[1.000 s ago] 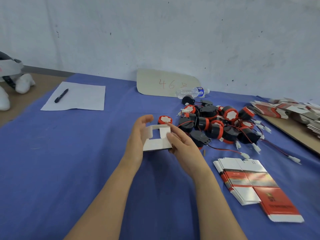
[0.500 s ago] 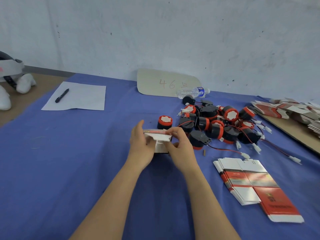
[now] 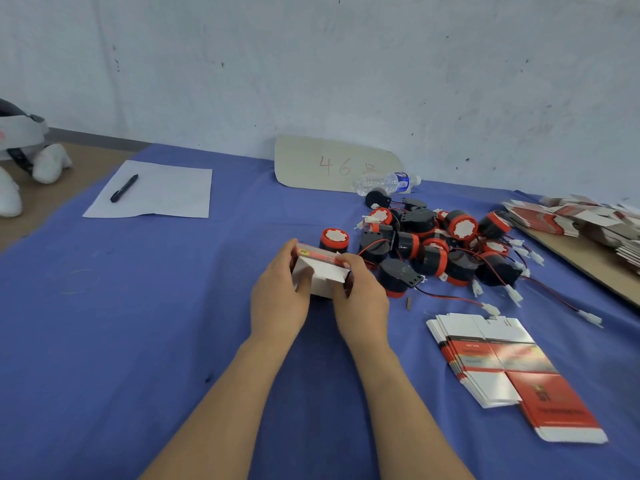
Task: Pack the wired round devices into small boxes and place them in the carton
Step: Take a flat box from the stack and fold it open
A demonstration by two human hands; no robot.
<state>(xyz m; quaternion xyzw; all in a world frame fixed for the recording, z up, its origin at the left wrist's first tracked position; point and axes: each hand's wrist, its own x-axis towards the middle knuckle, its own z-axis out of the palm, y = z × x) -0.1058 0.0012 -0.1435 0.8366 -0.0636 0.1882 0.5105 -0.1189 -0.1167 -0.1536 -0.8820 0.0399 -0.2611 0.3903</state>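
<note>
Wired round devices (image 3: 433, 251), black with red rims, lie heaped at two o'clock from my hands on the blue cloth (image 3: 138, 341). One lone device (image 3: 334, 239) stands just beyond my fingers at twelve. Between my palms sits a small box (image 3: 325, 271), white flap toward me, red edge on top. My left hand (image 3: 277, 306) grips its left side, thumb laid over the flap; my right hand (image 3: 360, 303) curls round its right end. Flat box blanks (image 3: 502, 358) are stacked at four o'clock.
</note>
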